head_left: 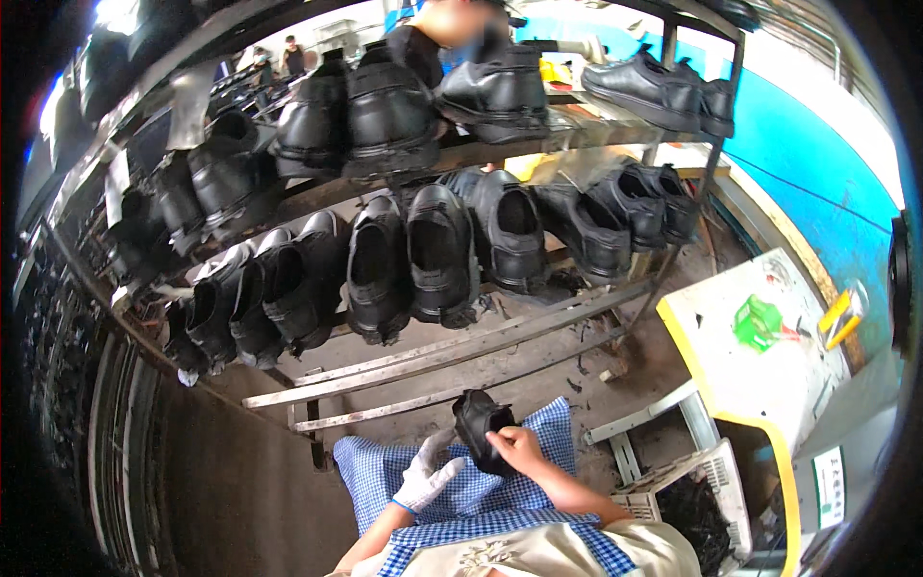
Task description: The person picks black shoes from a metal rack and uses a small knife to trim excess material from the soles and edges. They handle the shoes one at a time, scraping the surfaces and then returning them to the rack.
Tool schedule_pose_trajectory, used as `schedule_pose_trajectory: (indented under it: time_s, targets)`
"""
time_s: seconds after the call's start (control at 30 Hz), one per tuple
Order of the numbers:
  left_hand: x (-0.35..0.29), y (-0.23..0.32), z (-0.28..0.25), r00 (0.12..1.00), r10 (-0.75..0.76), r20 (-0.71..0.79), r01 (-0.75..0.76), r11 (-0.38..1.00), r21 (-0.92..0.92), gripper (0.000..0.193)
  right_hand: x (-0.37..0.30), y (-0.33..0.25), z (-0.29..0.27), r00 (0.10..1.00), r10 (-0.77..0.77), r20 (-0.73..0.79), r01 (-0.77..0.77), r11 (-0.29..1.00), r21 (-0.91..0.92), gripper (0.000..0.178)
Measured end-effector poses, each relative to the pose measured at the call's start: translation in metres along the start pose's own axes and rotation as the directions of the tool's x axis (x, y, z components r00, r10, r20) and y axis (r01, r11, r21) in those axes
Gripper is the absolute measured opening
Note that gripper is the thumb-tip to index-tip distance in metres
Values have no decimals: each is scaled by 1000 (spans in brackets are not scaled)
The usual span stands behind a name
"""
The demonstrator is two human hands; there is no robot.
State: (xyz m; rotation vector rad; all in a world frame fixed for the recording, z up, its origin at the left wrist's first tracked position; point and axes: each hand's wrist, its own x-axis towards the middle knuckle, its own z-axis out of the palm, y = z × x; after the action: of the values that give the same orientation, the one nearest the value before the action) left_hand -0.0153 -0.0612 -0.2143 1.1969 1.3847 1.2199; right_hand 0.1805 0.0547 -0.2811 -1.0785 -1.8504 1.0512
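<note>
Nearest is a beige shirt, then a blue-checked apron. Above the apron is a black shoe, its long axis slanting from upper left to lower right; I cannot tell which end is the toe. The bare right hand extends from the lower right, fingers pinching the shoe's edge. The gloved left hand angles up, fingers spread just beside the shoe.

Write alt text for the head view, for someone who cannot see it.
A bare right hand holds a black shoe above a blue-and-white checked apron, the gloved left hand beside it. Ahead, a rack carries rows of black shoes; to the right stands a yellow-edged white table.
</note>
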Motion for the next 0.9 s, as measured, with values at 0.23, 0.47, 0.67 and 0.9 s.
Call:
schedule_pose_trajectory:
  time_s: [0.23,0.47,0.67,0.9]
  targets:
    - [21,28,3,922,17,386,-160,925,343,48,-10,-62,-8,964,-236,119,227,970,82,46]
    - [7,32,6,872,-255,419,103,930,352,41,-19,-62,-11,972,-87,217,36,972,231,34]
    - [0,42,-9,977,-197,83,209,964,-167,24,2,-45,-28,996,41,-84,-2,908,418,29]
    - [14,33,0,960,-255,-117,133,782,-609,20,-6,-82,-33,991,-49,121,19,973,232,54]
